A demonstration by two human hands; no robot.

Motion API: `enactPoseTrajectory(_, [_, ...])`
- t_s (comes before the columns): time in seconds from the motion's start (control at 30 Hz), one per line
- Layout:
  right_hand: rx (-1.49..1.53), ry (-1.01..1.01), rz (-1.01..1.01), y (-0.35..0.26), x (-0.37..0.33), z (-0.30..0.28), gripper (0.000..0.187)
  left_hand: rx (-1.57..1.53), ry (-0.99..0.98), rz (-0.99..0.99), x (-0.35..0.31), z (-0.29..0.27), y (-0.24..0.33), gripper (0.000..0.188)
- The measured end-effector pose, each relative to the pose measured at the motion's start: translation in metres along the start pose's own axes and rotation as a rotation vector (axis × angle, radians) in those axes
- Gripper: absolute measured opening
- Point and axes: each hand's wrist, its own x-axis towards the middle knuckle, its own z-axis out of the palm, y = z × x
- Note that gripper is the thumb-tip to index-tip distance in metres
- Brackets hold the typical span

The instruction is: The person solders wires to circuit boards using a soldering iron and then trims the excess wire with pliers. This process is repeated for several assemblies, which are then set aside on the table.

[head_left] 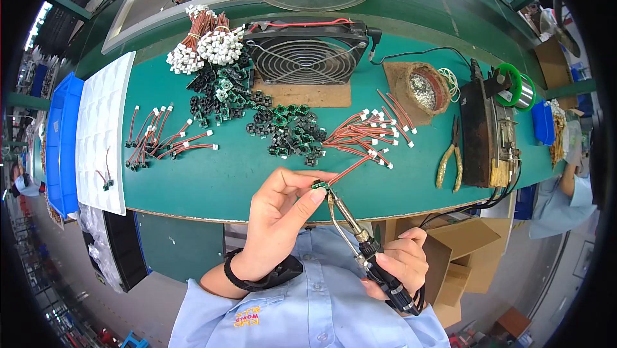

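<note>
Between the thumb and fingers of my left hand (277, 203) is a small green circuit board (319, 185). A red-and-black wire lead (350, 169) runs from it toward the pile of leads. My right hand (403, 264) is wrapped round a soldering iron (376, 264) with a black handle and a thin metal feed tube (340, 226). The iron's tip meets or nearly meets the board; I cannot tell if they touch. Just beyond my hands lie loose wire leads with white connectors (366, 133) and a heap of black-and-green boards (286, 131).
A fan (306, 55) stands at the back, beside bundled leads (199, 43). Wired boards (154, 139) lie left, near a white tray (99, 136) and blue bin (62, 149). Rightward are pliers (450, 158), a solder pot (425, 91), a black solder-feed unit (485, 129) and a green solder spool (514, 88).
</note>
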Motion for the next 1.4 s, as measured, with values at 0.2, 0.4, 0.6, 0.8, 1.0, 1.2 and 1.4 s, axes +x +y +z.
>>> enactPoseTrajectory(0.2, [0.032, 0.041, -0.02, 0.003, -0.002, -0.001, 0.046, -0.026, -0.009, -0.076, 0.002, 0.0, 0.004, 0.007])
enactPoseTrajectory(0.4, [0.032, 0.011, -0.003, 0.003, -0.001, -0.001, 0.046, -0.044, -0.005, -0.087, 0.002, 0.001, 0.004, 0.006])
enactPoseTrajectory(0.6, [0.027, 0.009, -0.004, 0.002, 0.0, 0.0, 0.046, -0.044, -0.013, -0.058, 0.002, 0.001, 0.003, 0.007])
enactPoseTrajectory(0.8, [0.019, 0.002, -0.011, 0.002, 0.001, -0.004, 0.046, -0.002, -0.003, -0.027, 0.0, 0.0, 0.001, 0.007])
enactPoseTrajectory(1.0, [0.045, 0.308, 0.074, 0.016, -0.006, 0.0, 0.041, -0.183, -0.057, -0.205, 0.001, -0.009, 0.012, 0.005])
enactPoseTrajectory(1.2, [-0.264, 0.569, 0.339, 0.075, 0.025, 0.007, 0.039, -0.338, -0.147, -0.299, 0.0, -0.01, 0.018, 0.004])
enactPoseTrajectory(1.4, [-0.086, 0.523, 0.292, 0.042, 0.022, 0.0, 0.038, -0.194, -0.059, -0.203, 0.002, -0.005, 0.014, 0.006])
